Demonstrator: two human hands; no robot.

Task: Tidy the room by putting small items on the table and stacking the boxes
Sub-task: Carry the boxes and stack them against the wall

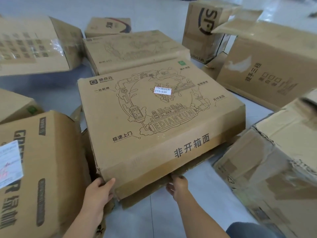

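A wide flat cardboard box printed with a line drawing and "EDIANYUN" fills the middle of the view, its near edge tilted up off the floor. My left hand grips its near left corner, thumb on the front face and fingers round the side. My right hand reaches under the near bottom edge, its fingers hidden beneath the box. A second flat box of the same kind lies just behind it on the floor.
Cardboard boxes ring the spot on the pale floor: a tall one at near left, a taped one at near right, a long one at far right, an upright "SF" box behind. My knee shows at the bottom.
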